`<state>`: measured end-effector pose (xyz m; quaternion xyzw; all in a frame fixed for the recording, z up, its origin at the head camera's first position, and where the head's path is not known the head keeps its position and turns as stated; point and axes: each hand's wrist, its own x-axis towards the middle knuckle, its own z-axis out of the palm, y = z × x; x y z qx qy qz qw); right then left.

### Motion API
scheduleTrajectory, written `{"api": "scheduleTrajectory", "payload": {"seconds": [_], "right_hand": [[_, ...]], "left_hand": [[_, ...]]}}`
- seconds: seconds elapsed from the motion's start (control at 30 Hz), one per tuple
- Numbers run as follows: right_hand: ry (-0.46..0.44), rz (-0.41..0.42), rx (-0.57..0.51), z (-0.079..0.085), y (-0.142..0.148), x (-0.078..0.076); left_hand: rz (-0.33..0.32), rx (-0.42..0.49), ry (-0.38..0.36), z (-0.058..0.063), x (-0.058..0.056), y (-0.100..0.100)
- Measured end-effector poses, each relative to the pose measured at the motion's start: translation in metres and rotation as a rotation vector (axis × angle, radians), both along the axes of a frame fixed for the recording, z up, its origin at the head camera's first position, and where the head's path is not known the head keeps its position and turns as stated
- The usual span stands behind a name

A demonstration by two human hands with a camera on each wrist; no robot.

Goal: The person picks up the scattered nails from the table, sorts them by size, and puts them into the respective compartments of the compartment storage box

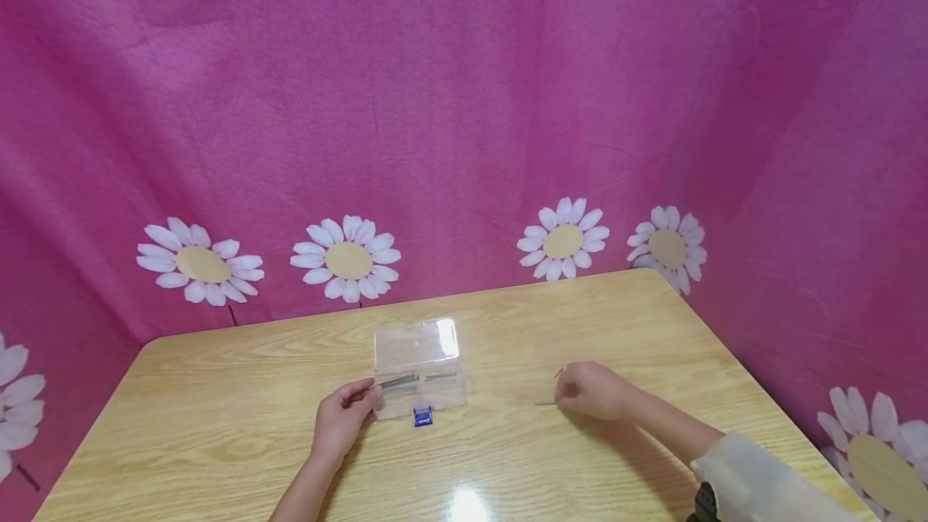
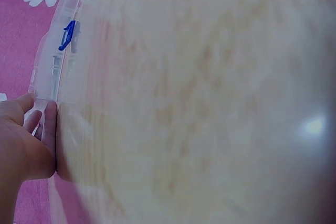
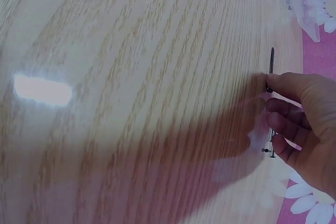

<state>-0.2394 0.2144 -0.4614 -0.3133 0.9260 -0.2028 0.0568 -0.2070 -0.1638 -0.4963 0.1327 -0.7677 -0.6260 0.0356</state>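
A clear plastic box (image 1: 442, 397) lies on the table with its lid raised at the back and a blue latch (image 1: 423, 416) at its front. Long nails (image 1: 400, 381) sit in its left compartment, and a thin one in the right. My left hand (image 1: 344, 417) holds the box's left side between thumb and fingers. To the right of the box, my right hand (image 1: 590, 390) pinches a nail (image 3: 272, 61), its point toward the box. Below the curled fingers in the right wrist view, more small nails (image 3: 272, 153) lie partly hidden by the hand.
The wood-grain table (image 1: 239, 425) reaches a pink curtain (image 1: 435, 103) with white daisies at the back and sides. Light glares off the table's front (image 1: 467, 506).
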Motion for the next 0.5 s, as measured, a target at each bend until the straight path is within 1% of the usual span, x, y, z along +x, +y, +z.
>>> {"api": "scheduleTrajectory", "payload": {"seconds": [0.3,0.5], "right_hand": [[0.028,-0.010,0.010,0.004,-0.005,0.000],[0.017,-0.026,-0.056,0.009,-0.015,-0.002]], "left_hand": [[0.010,-0.016,-0.009,0.000,0.000,0.001],[0.002,-0.007,-0.001,-0.001,-0.001,-0.001]]}}
